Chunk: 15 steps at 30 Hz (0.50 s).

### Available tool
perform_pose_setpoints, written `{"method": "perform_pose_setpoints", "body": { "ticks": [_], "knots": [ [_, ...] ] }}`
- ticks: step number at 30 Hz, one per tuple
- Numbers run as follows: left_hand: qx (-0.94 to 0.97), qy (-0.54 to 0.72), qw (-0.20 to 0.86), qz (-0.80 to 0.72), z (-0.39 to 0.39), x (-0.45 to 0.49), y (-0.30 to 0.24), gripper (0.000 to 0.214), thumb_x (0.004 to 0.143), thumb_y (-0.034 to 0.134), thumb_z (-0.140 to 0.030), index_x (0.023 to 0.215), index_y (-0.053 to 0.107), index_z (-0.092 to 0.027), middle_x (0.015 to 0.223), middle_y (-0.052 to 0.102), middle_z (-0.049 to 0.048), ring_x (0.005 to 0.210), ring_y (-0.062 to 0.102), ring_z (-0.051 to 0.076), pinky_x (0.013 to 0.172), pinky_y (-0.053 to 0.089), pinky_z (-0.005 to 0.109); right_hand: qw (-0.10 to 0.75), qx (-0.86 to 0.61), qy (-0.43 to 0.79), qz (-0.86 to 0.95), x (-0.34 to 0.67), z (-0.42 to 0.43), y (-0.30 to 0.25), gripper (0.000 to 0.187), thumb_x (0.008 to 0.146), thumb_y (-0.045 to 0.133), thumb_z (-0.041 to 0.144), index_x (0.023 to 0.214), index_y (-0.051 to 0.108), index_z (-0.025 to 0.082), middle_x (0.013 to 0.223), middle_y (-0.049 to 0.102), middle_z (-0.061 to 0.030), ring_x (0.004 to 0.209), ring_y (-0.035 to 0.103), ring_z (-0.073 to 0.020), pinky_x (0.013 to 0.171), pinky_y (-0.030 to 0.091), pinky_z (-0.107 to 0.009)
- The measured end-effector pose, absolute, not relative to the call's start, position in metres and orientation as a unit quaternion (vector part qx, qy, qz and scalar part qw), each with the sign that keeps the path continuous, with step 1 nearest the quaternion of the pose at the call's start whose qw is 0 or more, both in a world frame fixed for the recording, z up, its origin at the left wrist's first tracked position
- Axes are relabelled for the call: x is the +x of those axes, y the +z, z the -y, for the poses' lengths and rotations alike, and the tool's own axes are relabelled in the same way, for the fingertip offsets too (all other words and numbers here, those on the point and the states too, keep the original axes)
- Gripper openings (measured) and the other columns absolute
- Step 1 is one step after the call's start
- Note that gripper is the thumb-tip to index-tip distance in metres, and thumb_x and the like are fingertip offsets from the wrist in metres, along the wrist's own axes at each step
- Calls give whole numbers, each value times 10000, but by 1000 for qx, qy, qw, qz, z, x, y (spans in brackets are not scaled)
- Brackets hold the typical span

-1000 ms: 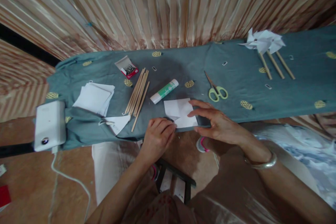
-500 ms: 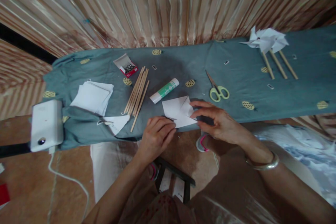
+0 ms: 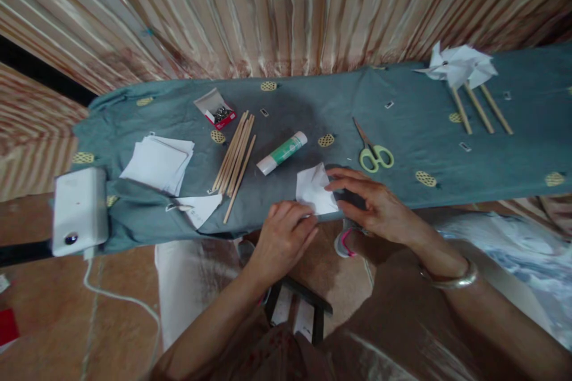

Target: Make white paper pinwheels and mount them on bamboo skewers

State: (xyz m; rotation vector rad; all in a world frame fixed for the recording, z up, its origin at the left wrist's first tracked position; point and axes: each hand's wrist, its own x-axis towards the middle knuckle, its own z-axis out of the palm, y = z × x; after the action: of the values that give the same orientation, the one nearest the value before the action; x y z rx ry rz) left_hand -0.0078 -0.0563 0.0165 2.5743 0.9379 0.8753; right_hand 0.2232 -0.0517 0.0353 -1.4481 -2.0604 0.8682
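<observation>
A white paper square (image 3: 313,189) lies near the front edge of the table, its left side folded or curled over toward the middle. My left hand (image 3: 286,238) is closed at its lower left edge, the fingertips pinching the folded part. On the right edge, my right hand (image 3: 374,205) holds the paper between thumb and curved fingers. Just behind the paper is a glue stick (image 3: 282,153) with a green label. Scissors (image 3: 374,152) with yellow-green handles lie beyond my right hand, closed.
Several wooden sticks (image 3: 236,158) lie to the left, near an open box of metal pins (image 3: 218,114). Farther left are stacked paper sheets (image 3: 154,161), a cut paper piece (image 3: 202,208) and a white device (image 3: 80,211) with a cable. Paper pinwheels (image 3: 462,65) lie at the far right.
The paper's left side has come over to the right, so it looks narrower. My left hand has moved right with it. My right hand stays at the right edge.
</observation>
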Motion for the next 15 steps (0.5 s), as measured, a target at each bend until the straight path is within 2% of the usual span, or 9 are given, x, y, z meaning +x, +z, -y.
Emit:
{"method": "perform_pose_setpoints", "body": {
  "ticks": [8,15],
  "knots": [
    [897,269,100,-335,51,-1,10,115,942,563,-171,1010,653,-149,992,714,62,905,567,202,743,368,352,216,-525,314,761,218,57,31,473,742,574,61,1177,628,241,1453,512,-104,1344,492,-258,1090,442,-486],
    [898,255,100,-344,50,-3,8,113,945,557,-182,991,658,-159,938,706,58,846,558,193,706,365,340,201,-524,315,765,216,58,29,441,733,685,132,1165,643,209,1456,511,-132,1357,472,-287,1101,419,-507]
  ]
}}
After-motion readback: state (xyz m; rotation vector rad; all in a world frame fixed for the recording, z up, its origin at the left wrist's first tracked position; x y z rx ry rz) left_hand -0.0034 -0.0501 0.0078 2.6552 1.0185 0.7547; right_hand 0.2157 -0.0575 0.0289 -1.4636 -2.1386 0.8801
